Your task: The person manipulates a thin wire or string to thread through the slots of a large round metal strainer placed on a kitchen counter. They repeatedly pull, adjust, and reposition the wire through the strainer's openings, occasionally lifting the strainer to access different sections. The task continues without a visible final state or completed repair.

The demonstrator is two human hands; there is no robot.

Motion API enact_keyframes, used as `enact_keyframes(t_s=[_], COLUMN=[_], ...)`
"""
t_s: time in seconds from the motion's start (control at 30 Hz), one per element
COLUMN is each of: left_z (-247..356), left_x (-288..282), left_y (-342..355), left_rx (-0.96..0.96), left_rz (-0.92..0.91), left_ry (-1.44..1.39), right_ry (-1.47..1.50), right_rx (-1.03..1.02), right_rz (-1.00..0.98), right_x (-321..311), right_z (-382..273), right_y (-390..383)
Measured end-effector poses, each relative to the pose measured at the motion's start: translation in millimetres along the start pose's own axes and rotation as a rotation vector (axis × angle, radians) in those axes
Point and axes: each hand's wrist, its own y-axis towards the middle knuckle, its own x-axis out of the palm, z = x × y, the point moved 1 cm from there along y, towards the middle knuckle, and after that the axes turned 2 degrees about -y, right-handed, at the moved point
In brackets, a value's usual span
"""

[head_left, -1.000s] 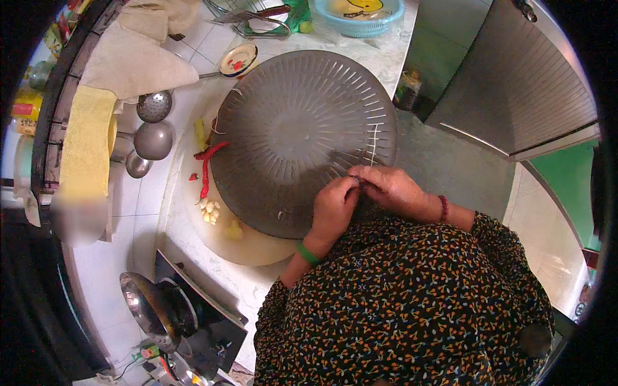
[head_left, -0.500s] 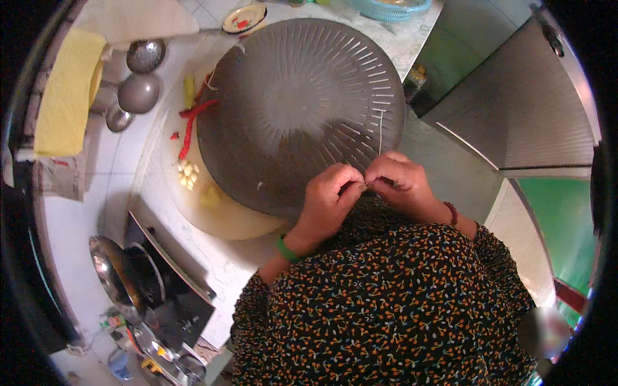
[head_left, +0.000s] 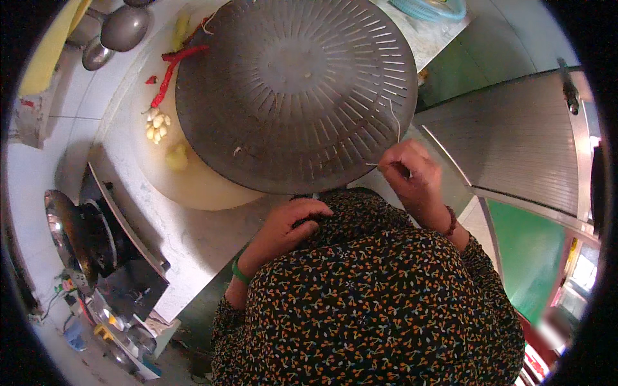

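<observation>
A large round grey metal steamer rack with slots fanning out from its middle stands tilted in front of me. A thin white string passes along its right edge near the slots. My right hand is at the rack's lower right rim, its fingers pinched on the string, with a short white end showing at the fingertips. My left hand rests against my patterned top, just below the rack's near rim. Its fingers are stretched and the thumb is apart, with nothing seen in them.
Left of the rack, a round board bears red chillies, peeled garlic cloves and a yellowish piece. Ladles hang on the tiled wall. A pan stands lower left; a blue basket sits far right.
My hands were together at the rack's near rim. The left has come away and dropped toward my body. The right has shifted to the right, still pinching. The view has turned.
</observation>
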Motion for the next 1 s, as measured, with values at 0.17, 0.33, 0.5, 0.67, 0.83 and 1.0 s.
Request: enact_keyframes(t_s=[0.17,0.33,0.5,0.67,0.83,1.0], left_z=[-35,-70,-80,-99,-91,-93], left_x=[21,45,68,74,63,60], left_y=[-8,21,53,61,52,33], left_rx=[-0.223,-0.389,-0.258,-0.141,0.166,0.403], left_rz=[0.058,0.077,0.073,0.133,0.232,0.219], left_ry=[-0.323,-0.705,-1.036,-0.801,0.341,1.351], right_ry=[-0.104,-0.108,-0.158,-0.148,-0.183,-0.172], right_rx=[-0.089,-0.052,-0.036,-0.023,-0.042,0.019], right_rz=[-0.08,-0.093,-0.093,-0.143,-0.127,-0.112], right_x=[12,19,23,27,31,32], right_z=[5,9,10,10,7,6], right_y=[-9,-9,-6,-7,-4,-9])
